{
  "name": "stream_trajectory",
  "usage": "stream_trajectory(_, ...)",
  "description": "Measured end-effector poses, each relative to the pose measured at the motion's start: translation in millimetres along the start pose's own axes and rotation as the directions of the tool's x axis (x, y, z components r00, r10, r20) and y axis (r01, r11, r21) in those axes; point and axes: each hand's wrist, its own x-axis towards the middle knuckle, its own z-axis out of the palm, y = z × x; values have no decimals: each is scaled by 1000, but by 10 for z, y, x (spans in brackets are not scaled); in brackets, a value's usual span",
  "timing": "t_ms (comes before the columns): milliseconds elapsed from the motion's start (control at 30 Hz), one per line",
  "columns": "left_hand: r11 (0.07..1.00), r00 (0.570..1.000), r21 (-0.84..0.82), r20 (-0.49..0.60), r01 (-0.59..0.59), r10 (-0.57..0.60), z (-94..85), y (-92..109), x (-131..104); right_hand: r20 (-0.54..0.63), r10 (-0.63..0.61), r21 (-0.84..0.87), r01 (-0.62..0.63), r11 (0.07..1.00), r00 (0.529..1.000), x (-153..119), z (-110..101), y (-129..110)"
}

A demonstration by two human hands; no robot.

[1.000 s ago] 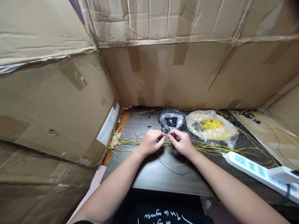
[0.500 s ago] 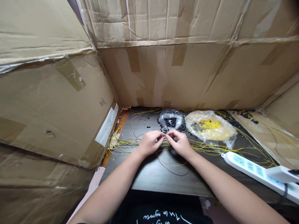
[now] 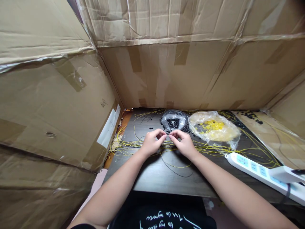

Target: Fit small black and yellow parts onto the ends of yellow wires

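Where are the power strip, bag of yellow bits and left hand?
Power strip (image 3: 258, 170): head view, middle of its top.
Bag of yellow bits (image 3: 229, 133): head view, bare plastic on the right.
Left hand (image 3: 151, 142): head view, back of the hand.

Surface (image 3: 166, 183): dark grey-brown, faint streaks. Wires (image 3: 128, 144) across it: mostly yellow, some black. Bag (image 3: 175, 119) near far edge: clear, small parts black. Neighbouring bag (image 3: 226, 132): milky, pieces yellow. Power strip (image 3: 250, 168), right edge: white, pale-blue panels. Shirt (image 3: 162, 206): black, white lettering.
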Motion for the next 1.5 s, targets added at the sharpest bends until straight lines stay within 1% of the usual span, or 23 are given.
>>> stream_trajectory(133,997,1000,-68,4,31,-31,11,-14,5,10,6,15,-6,1000,1000,2,-2,3)
stream_trajectory(200,996,999,-77,4,43,-43,14,-23,4,17,6,17,-7,1000,1000,3,-6,0)
stream_trajectory(433,999,999,47,25,-25,23,29,-32,-10,41,2,24,-3,1000,999,10,-8,-35)
stream_trajectory(533,999,999,37,27,-19,18,37,-44,-12,38,4,21,-5,1000,999,11,-7,-36)
stream_trajectory(700,1000,1000,8,26,-2,2,39,-52,-6,65,24,34,-26,999,998,7,-3,-40)
stream_trajectory(867,998,998,39,50,-41,39,50,-34,-14,8,31,-18,-31,999,999,12,-10,-50)
stream_trajectory(1033,990,988,110,136,-91,75,67,-38,-34,5,41,-119,-40,992,999,4,-18,-50)
stream_trajectory(1167,988,986,124,146,-97,79,76,-41,-37,-10,21,-185,-22,982,1000,-16,-7,-52)
stream_trajectory(1267,987,984,123,158,-104,84,86,-32,-35,-30,34,-236,-40,971,999,-25,11,-48)
stream_trajectory(1367,990,985,97,145,-104,90,92,-26,-35,15,59,-221,-55,974,998,-20,23,-32)
stream_trajectory(1500,997,994,50,99,-62,57,88,-33,-38,77,31,-185,-16,983,997,-4,29,-19)
